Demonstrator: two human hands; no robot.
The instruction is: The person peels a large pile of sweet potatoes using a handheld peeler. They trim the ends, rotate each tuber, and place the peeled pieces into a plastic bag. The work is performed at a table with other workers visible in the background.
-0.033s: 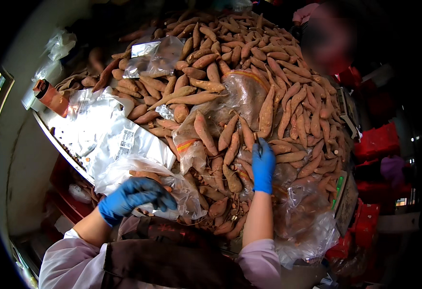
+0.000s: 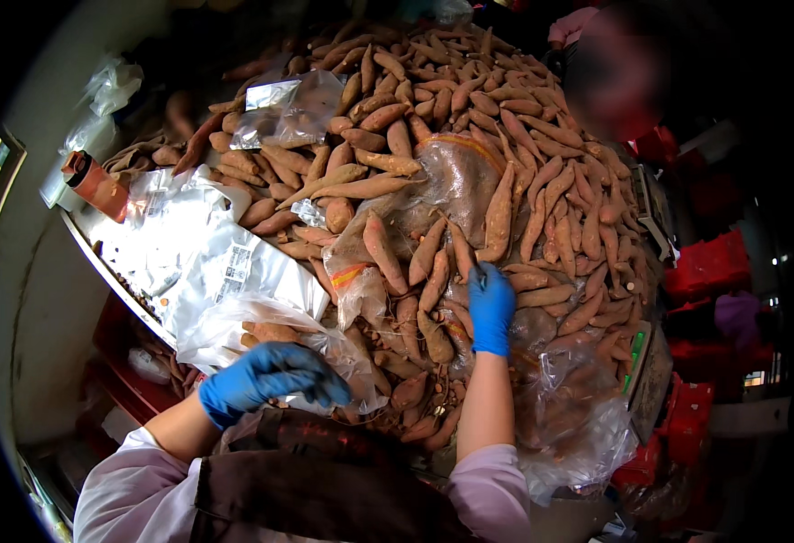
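My left hand (image 2: 272,380), in a blue glove, hovers over a clear plastic bag (image 2: 325,348) close to my apron. Its fingers are loosely bent and somewhat apart, with nothing visible in them. A sweet potato (image 2: 264,333) shows in that bag just beyond the hand. My right hand (image 2: 491,309), also blue-gloved, is closed over the heap, its fingertips at the near end of a slim sweet potato (image 2: 459,246). What lies inside its fingers is hidden. Another long sweet potato (image 2: 500,213) lies just beyond the right hand.
A large heap of sweet potatoes (image 2: 551,145) spreads ahead and right. White plastic sacks (image 2: 234,244) lie at left, beside an orange-red container (image 2: 98,185). Crumpled clear plastic (image 2: 578,416) lies near right. Red crates (image 2: 709,267) and a person's sleeve (image 2: 571,25) show beyond.
My right hand has moved slightly left and nearer, onto the end of the slim sweet potato. My left hand has shifted to the right and a little nearer.
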